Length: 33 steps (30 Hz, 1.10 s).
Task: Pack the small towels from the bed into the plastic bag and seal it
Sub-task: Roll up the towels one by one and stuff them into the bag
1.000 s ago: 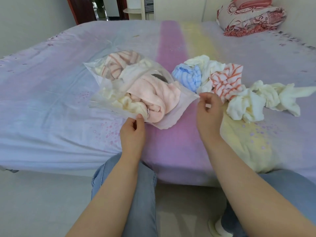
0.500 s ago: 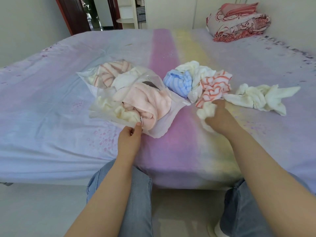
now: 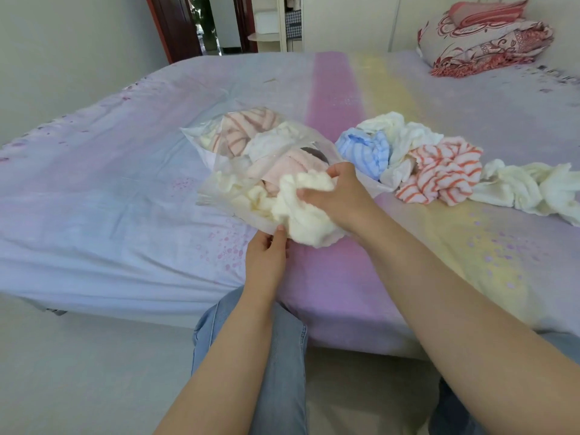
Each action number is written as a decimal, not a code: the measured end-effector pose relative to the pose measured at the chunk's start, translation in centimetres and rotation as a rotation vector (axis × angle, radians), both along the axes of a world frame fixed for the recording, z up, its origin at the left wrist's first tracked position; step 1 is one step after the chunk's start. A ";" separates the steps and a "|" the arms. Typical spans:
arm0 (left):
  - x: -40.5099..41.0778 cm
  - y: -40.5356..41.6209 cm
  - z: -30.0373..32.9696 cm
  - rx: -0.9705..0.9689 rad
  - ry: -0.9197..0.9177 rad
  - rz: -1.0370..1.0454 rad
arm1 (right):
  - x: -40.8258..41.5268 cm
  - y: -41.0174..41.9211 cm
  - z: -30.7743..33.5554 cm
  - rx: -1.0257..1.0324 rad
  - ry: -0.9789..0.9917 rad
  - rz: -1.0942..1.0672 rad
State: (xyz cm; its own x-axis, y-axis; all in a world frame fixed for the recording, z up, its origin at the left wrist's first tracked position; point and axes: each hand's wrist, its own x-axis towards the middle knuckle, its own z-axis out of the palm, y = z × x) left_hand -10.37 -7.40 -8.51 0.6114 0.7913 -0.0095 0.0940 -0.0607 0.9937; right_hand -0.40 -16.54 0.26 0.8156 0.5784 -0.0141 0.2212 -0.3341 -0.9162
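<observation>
While the left hand (image 3: 266,251) pinches the near lip of the plastic bag (image 3: 219,196) and holds its mouth open, the right hand (image 3: 340,196) arrives there, its grip closed around a cream towel (image 3: 303,208). Half a second ago that hand was picking this towel off the bed (image 3: 125,183) to the right of the bag; a second ago it held nothing. Towel now sits at the bag's mouth, partly over the rim, not yet pushed down. Bag already holds pink, striped and cream towels. Loose on the bed, right of the bag: a blue towel (image 3: 364,152), a white one (image 3: 405,136), a red-striped towel (image 3: 445,174), and cream towels (image 3: 527,189) beyond. Judgement: packing roughly half done; several more trips, then the seal.
</observation>
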 end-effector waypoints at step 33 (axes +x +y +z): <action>-1.0 7.3 13.2 0.972 0.103 -0.237 | 4.0 13.5 -1.3 -0.692 -0.675 0.386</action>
State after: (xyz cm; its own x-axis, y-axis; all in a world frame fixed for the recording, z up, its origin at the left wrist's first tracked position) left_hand -11.37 -0.07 4.69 0.7865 0.3423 0.5141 0.0576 -0.8694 0.4908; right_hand 3.62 -2.99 -1.00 0.5382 0.8412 -0.0520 0.8202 -0.5370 -0.1972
